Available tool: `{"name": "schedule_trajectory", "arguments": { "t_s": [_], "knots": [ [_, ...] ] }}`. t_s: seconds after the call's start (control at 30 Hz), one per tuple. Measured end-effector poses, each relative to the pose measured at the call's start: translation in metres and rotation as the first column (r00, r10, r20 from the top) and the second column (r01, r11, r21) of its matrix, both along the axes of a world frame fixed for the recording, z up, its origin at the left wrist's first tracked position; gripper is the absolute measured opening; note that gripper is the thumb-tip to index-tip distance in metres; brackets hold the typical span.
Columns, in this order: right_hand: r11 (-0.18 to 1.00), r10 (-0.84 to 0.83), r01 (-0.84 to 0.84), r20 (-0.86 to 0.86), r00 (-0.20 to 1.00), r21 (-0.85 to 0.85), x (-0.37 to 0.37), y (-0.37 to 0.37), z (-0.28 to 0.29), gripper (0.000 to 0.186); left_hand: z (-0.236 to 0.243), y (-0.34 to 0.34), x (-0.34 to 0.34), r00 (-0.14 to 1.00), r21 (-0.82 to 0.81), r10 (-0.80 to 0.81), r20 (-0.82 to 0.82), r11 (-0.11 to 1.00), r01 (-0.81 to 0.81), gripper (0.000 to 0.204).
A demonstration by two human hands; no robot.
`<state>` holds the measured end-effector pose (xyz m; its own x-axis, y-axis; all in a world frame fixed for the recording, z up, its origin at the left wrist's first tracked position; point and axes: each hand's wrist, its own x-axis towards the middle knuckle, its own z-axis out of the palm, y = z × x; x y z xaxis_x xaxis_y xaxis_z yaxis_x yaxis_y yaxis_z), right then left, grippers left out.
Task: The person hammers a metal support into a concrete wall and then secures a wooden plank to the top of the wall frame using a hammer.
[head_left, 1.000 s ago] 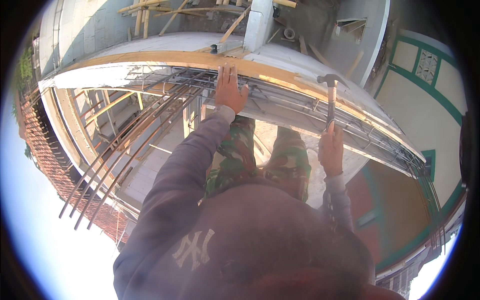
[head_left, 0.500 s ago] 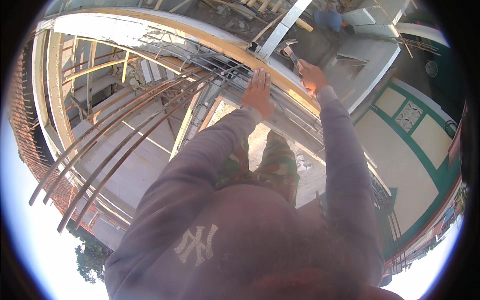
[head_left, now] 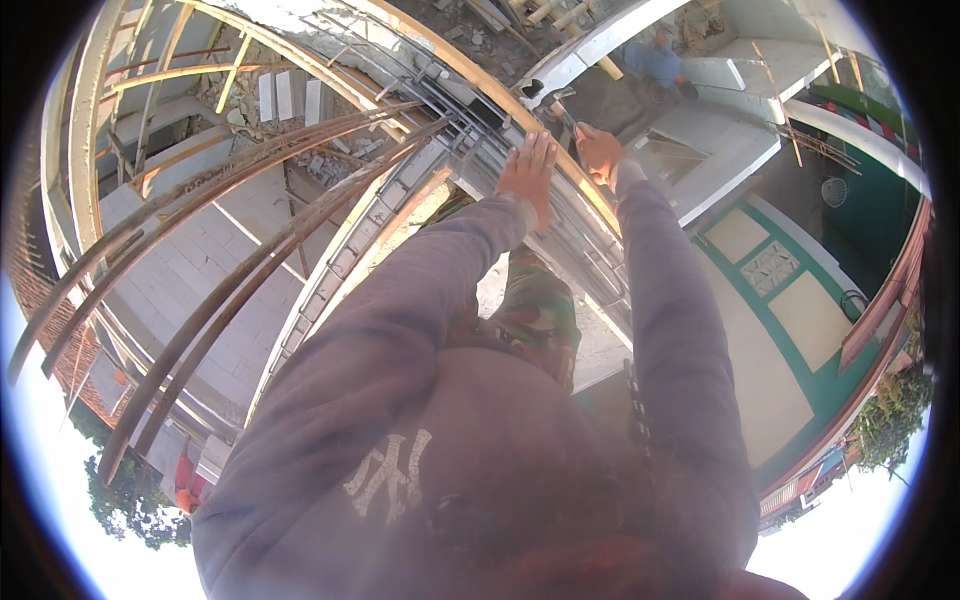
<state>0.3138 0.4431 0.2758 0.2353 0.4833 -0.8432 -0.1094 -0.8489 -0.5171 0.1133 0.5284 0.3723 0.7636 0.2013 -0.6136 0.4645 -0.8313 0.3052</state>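
Observation:
My right hand is closed around the handle of a hammer. The hammer's head is close to the far side of a long yellowish wooden board; whether it touches is too small to tell. My left hand lies with its fingers stretched out against the board's near side, holding nothing. Steel reinforcing bars run along the trough beside the board, partly under my left hand and forearm. A pale post or beam meets the board beyond the hammer.
Long rusty bars stick out to the left. A bar cage runs down beside my left arm. Another person in blue is far below. Grey block walls stand at left, a green-framed cream wall at right.
The whole view has swung, bringing the beam diagonally across. My right hand and the hammer are closer to the board and my left hand, which still rests there.

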Motion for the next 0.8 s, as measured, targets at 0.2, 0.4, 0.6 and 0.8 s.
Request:
{"name": "schedule_trajectory", "arguments": {
  "t_s": [0.2,0.4,0.6,0.8],
  "knots": [
    [0.971,-0.232,0.235,0.076,0.97,-0.034,-0.051,-0.046,0.102,0.058,-0.02,0.001,-0.04,0.999,0.03,0.023,0.032,0.999,-0.024,0.091],
    [0.92,-0.371,0.385,0.151,0.916,-0.077,-0.073,-0.171,0.175,0.053,0.012,-0.029,-0.153,0.93,-0.077,0.27,0.251,0.963,-0.259,0.076],
    [0.872,-0.43,0.475,0.278,0.859,-0.118,-0.084,-0.304,0.19,0.033,0.027,-0.058,-0.287,0.565,-0.293,0.824,-0.041,0.53,-0.796,0.058],
    [0.971,-0.141,0.219,0.52,0.843,-0.092,-0.106,-0.377,0.21,0.041,0.084,-0.078,-0.29,0.18,-0.601,0.982,0.056,0.177,-0.779,0.047]
  ]
}}
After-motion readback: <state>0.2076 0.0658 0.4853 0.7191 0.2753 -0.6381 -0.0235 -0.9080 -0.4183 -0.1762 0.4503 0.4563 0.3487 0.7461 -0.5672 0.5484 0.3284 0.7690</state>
